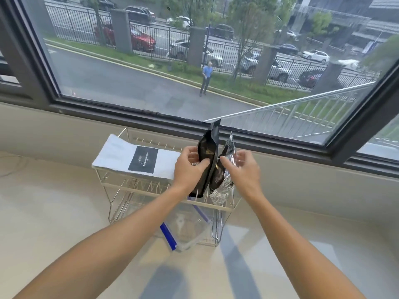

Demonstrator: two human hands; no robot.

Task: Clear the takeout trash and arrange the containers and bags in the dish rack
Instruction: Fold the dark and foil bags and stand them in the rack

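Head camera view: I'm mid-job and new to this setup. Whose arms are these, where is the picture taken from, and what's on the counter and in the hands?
There is no machine here: these are a person's two bare arms, seen from one wide-angle camera worn on the head, looking forward and down. A wire dish rack stands on a pale counter under a large window. The left hand grips an upright black foil bag. The right hand touches a black and silver foil bag right beside it; both bags stand in the rack's top tier. A white coffee bag with a black label lies flat across the top. A clear zip bag with a blue strip sits in the lower tier.
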